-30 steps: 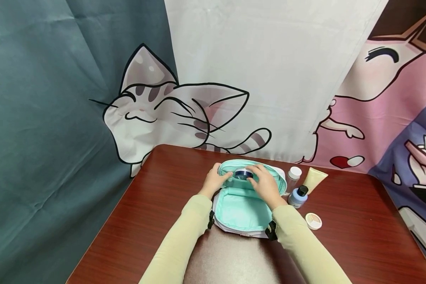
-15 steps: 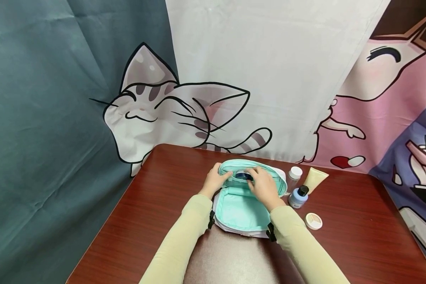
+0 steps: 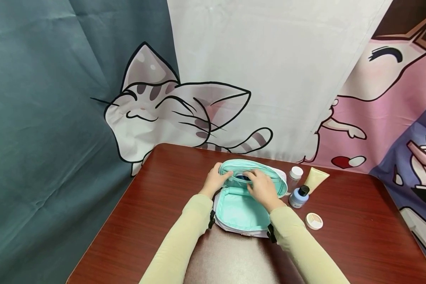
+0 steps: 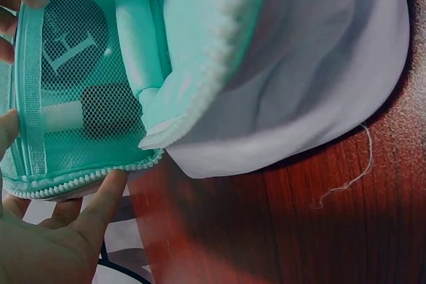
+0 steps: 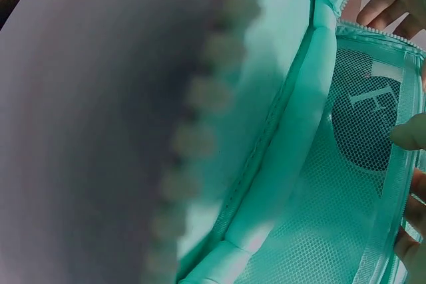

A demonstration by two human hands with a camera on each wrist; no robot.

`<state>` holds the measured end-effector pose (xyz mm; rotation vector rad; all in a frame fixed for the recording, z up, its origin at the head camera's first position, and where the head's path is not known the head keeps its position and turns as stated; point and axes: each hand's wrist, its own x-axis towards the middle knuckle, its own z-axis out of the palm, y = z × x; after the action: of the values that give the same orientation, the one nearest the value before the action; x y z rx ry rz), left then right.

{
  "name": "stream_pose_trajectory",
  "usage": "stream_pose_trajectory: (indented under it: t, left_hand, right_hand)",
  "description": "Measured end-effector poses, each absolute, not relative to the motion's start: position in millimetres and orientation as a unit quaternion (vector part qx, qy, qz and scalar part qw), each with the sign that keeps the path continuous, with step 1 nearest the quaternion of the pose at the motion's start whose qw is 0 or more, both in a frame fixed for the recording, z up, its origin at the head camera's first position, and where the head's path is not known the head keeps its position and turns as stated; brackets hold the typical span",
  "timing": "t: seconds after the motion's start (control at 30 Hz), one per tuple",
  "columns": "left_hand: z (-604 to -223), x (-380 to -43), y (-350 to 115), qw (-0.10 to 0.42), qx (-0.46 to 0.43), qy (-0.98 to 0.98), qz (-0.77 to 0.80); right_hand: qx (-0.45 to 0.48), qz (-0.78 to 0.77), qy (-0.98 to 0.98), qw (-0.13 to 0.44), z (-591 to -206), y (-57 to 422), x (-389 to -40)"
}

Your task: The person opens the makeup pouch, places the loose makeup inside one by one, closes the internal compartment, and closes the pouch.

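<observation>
The left hand [image 3: 214, 180] grips an open toiletry bag [image 3: 243, 213] by its edge on the bench [image 3: 156, 189]. A dark round jar [image 4: 74, 41] sits in its mesh pocket [image 5: 299, 244]. The right hand [image 3: 264, 189] lays its thumb [image 5: 411, 132] over the pocket's hem [image 4: 32, 91]; whether it pinches anything I cannot tell. A blue bottle [image 3: 298, 199], white-capped bottle [image 3: 294, 177] and yellow tube [image 3: 315, 180] stand beside the bag.

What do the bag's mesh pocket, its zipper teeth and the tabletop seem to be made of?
The mesh pocket looks like soft synthetic netting, perhaps nylon or polyester: its contents show through tiny holes. The zipper teeth seem to be matte molded plastic, being pale, chunky and rounded. The tabletop could be wood or wood-look laminate, lightly glossy, judging by its reddish-brown grain and sheen.
</observation>
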<state>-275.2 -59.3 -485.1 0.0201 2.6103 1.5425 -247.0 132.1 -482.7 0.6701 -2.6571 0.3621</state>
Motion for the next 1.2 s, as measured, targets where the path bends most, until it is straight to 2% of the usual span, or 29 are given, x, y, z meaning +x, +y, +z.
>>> stream_pose_trajectory:
  t: [0.5,1.2]
  left_hand:
    - [-484.8,-276.2,-58.5,0.051,0.007,0.862,0.505]
    - [-486.8,-276.5,-58.9,0.051,0.008,0.859,0.509]
  right_hand:
    - [0.228,0.127,-0.952,0.162,-483.2,131.3,-245.8]
    - [0.231,0.101,-0.952,0.171,-484.4,127.9,-242.9]
